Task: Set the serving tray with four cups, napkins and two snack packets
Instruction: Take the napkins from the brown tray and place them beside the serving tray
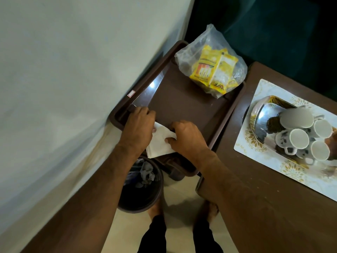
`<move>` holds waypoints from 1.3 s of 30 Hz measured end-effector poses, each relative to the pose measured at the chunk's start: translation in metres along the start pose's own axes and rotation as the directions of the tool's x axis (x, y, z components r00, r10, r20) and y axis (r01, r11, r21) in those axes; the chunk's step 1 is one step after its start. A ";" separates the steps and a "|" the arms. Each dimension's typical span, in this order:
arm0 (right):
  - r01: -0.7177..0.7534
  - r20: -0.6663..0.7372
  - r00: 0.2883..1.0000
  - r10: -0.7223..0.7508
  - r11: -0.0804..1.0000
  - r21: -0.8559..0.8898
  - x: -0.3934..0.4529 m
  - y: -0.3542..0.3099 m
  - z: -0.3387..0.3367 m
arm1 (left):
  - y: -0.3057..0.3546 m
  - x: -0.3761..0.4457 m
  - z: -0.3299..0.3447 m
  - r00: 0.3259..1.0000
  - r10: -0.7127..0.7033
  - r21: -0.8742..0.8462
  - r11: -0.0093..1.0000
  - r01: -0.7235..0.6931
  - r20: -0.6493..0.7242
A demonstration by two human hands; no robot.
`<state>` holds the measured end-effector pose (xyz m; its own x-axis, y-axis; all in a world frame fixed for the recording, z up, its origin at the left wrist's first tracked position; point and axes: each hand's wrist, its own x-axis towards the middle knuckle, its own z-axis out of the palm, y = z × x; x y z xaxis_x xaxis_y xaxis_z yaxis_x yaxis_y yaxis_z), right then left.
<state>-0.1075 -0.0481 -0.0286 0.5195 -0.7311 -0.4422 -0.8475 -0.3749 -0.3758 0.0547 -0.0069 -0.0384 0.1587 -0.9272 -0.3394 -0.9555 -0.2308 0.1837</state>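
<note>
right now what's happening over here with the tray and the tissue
A person is working a white napkin at the near end of the brown serving tray. The left hand and the right hand both hold the napkin, its near part hanging over the tray's edge. A clear bag of yellow snack packets sits at the tray's far end. The cups are not on the tray yet; they sit on a shiny dish on the table to the right.

Tray (184,106): brown plastic, smooth, glossy at the 10 o'clock rim. Napkin (160,141): white paper, matt. Bag (209,52) at 12 o'clock: clear, crinkled plastic film. Packets (213,70): glossy yellow. Cups (299,137) at 3 o'clock: glazed ceramic.
</note>
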 end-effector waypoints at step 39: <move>-0.140 0.101 0.957 0.272 0.127 0.982 0.000 0.041 -0.044 | 0.014 0.029 -0.019 0.896 -0.442 -0.976 0.214 0.048 -0.053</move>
<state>-0.1472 -0.0884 -0.0082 0.2780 -0.7439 -0.6077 -0.0734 0.6144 -0.7856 0.0510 -0.0424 -0.0279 0.5775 -0.7439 -0.3363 0.0454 -0.3820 0.9230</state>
